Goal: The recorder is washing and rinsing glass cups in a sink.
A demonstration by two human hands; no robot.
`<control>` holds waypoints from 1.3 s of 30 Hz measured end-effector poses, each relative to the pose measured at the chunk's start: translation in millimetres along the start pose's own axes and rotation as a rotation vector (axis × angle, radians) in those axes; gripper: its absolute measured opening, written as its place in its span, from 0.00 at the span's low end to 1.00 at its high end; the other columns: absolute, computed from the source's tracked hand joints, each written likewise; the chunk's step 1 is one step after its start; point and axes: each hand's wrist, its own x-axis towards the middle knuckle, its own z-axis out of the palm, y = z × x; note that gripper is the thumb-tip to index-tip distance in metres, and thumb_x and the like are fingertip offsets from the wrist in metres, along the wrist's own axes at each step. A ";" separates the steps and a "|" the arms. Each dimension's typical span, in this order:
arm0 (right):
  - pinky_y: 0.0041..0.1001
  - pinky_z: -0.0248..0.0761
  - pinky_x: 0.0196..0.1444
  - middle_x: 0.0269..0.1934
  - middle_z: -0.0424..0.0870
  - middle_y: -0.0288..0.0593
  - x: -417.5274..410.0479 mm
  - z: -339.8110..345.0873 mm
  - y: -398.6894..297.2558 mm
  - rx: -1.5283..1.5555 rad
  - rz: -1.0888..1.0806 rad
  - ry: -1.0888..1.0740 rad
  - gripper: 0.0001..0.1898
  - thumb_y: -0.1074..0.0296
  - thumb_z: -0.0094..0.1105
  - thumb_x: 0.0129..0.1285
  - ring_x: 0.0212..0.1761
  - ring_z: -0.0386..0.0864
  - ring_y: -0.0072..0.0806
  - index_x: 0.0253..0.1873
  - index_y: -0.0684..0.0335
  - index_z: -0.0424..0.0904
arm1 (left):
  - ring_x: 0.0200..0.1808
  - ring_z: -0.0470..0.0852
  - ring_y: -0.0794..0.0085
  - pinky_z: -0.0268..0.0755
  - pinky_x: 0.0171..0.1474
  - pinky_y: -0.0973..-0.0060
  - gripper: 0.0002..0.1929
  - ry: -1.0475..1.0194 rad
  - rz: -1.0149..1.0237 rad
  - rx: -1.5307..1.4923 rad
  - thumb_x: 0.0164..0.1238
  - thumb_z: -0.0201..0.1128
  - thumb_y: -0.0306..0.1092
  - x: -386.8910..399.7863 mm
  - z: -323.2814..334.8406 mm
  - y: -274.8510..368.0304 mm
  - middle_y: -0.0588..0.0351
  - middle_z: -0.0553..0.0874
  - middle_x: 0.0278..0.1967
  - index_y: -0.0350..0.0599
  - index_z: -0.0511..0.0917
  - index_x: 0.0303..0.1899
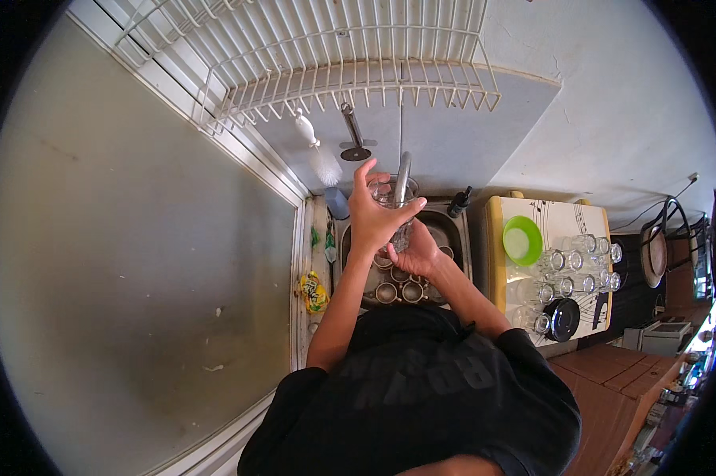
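Over a stainless steel sink [465,238], my left hand [374,217] grips the upper part of a clear glass [401,235], its thumb and fingers spread around it. My right hand [419,253] supports the same glass lower down. The metal faucet spout [403,178] reaches over the glass and hides part of it. Whether water is running, I cannot tell. Below my hands, several cups [413,291] stand in the sink basin, partly hidden by my hands and forearms.
A wire rack [346,95] hangs above, with a white bottle brush [322,160] below. A dark bottle [460,202] stands at the sink's back right corner. On the right-hand table [498,256] are a green bowl [522,240], several glass mugs [563,285] and a black round item [563,319].
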 end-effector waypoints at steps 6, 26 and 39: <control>0.32 0.84 0.42 0.56 0.78 0.41 -1.4 -3.0 2.1 0.017 0.009 -0.034 0.26 0.42 0.38 0.74 0.54 0.79 0.42 0.63 0.55 0.70 | 0.45 0.81 0.65 0.77 0.50 0.68 0.50 -0.016 -0.008 -0.030 0.36 0.84 0.37 -6.3 -1.2 0.7 0.47 0.79 0.48 0.40 0.63 0.65; 0.40 0.76 0.56 0.58 0.79 0.38 -2.9 -42.9 13.4 -0.177 -0.122 0.039 0.26 0.42 0.39 0.74 0.58 0.78 0.32 0.61 0.55 0.74 | 0.53 0.81 0.63 0.74 0.58 0.67 0.51 -0.051 0.084 -0.139 0.34 0.81 0.29 -57.4 -6.2 -23.2 0.47 0.80 0.51 0.39 0.62 0.66; 0.48 0.72 0.62 0.61 0.76 0.44 -33.2 -114.7 38.9 0.160 -0.082 0.316 0.27 0.44 0.35 0.75 0.61 0.76 0.40 0.65 0.57 0.70 | 0.53 0.81 0.63 0.73 0.59 0.66 0.56 -0.109 -0.215 -0.184 0.34 0.83 0.33 -105.8 -4.3 -102.7 0.46 0.81 0.50 0.41 0.56 0.69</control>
